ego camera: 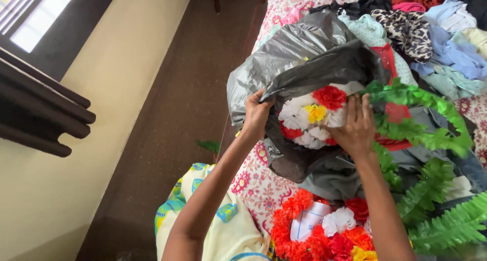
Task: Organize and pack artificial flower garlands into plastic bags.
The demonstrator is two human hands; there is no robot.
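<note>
Item: grey plastic bag (304, 47) of artificial flowers, held open above the bed (256, 185).

Left hand (256, 113) was clenched on the bag's left rim; the thin film looked light, limp, slippery, best gathered at the rim. At the mouth, the white, red and yellow flower bunch (314, 116) seemed soft, light, crushable. Right hand (355, 126) lay spread against the bunch, fingers open, grip unclear. Green fern garland (426, 124) trailed right; a red flower garland (304, 235) lay below; a heap of clothes (436, 32) lay behind.
</note>
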